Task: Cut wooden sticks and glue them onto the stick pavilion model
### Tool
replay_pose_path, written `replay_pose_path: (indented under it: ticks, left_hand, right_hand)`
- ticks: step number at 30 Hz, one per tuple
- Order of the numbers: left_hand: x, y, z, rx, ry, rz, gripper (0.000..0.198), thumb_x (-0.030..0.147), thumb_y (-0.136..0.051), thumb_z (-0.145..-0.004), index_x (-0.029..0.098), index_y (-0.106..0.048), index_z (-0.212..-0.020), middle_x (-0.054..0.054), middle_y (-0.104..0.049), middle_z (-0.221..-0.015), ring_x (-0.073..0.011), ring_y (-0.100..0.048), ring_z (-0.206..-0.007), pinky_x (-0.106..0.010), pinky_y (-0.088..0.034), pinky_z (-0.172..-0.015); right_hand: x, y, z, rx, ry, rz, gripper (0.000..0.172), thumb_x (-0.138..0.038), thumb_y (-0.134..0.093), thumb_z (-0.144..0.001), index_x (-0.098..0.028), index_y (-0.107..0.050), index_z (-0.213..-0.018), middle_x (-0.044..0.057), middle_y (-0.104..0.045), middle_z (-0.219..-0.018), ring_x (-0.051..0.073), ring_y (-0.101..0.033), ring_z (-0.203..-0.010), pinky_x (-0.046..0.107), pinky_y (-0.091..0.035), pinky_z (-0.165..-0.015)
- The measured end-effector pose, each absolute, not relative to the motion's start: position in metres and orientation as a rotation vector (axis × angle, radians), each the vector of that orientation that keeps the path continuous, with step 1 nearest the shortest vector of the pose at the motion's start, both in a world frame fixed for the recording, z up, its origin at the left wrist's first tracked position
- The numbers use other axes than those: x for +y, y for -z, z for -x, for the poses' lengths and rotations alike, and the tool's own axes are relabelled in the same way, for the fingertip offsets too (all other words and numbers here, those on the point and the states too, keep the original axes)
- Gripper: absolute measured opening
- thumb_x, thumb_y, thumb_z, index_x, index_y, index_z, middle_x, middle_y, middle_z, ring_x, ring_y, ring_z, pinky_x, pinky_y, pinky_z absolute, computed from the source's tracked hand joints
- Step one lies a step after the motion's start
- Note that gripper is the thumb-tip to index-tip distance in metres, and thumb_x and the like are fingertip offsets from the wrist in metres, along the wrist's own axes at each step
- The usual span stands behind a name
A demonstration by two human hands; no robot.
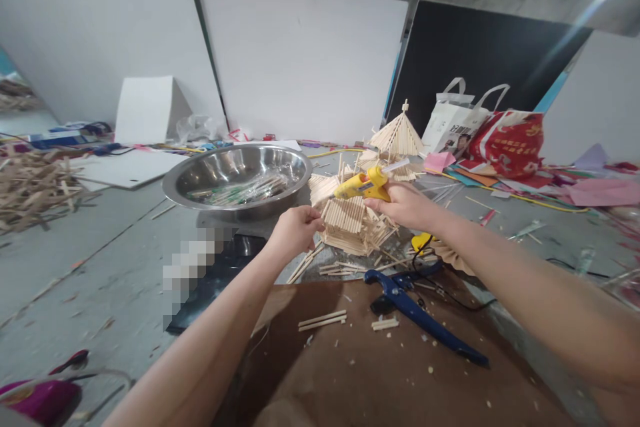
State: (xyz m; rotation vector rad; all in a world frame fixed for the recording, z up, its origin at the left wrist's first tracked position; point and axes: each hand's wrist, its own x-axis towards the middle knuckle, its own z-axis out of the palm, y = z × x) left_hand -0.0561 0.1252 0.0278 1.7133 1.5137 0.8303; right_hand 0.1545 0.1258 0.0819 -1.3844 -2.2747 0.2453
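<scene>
My right hand (406,204) is wrapped round a yellow hot glue gun (361,184), its nozzle pointing left and slightly down over the model. Under the nozzle stands a small house model made of thin wooden sticks (346,217), with ribbed, sloping roof panels. At the model's left edge, my left hand (296,230) has its fingers pinched together; what lies between the fingertips is hidden. Behind the glue gun rises a pointed stick roof (399,135) with a small knob on top. Loose wooden sticks (343,269) lie in front of the model.
A steel basin (173,190) with wrapped sticks stands left of the model. Blue-handled cutters (425,320) and short sticks (323,320) lie on the brown board (370,387). A black cable (470,307) runs at right. Bags (507,143) and coloured paper sit at the back right.
</scene>
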Motion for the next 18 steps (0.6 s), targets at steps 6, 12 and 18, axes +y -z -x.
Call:
replay_pose_path:
  ticks: [6, 12, 18]
  left_hand:
    - [0.127, -0.026, 0.056, 1.509, -0.837, -1.706, 0.007, 0.018, -0.048, -0.066, 0.014, -0.053, -0.066, -0.002, -0.061, -0.061, -0.0045, -0.047, -0.033, -0.016, -0.036, -0.033]
    - [0.129, -0.028, 0.062, 1.477, -0.794, -1.693, 0.008, 0.021, -0.049, -0.065, 0.014, -0.053, -0.067, -0.002, -0.059, -0.058, -0.0069, -0.048, -0.033, -0.018, -0.036, -0.032]
    - [0.126, -0.036, 0.07, 1.49, -0.687, -1.74, 0.01, 0.023, -0.051, -0.063, 0.014, -0.055, -0.066, 0.0, -0.056, -0.047, -0.0074, -0.045, -0.031, -0.018, -0.034, -0.032]
  right_hand:
    - [0.126, -0.081, -0.155, -2.272, -0.226, 1.386, 0.035, -0.045, -0.042, -0.074, -0.018, -0.052, -0.094, 0.008, -0.058, -0.09, 0.021, -0.053, -0.085, 0.033, -0.041, -0.074]
    - [0.124, -0.083, -0.155, -2.264, -0.217, 1.373, 0.035, -0.043, -0.043, -0.074, -0.017, -0.052, -0.095, 0.008, -0.058, -0.091, 0.021, -0.053, -0.087, 0.033, -0.041, -0.075]
    - [0.121, -0.081, -0.154, -2.323, -0.224, 1.363, 0.036, -0.044, -0.042, -0.074, -0.019, -0.051, -0.098, 0.007, -0.057, -0.092, 0.02, -0.053, -0.086, 0.032, -0.041, -0.075]
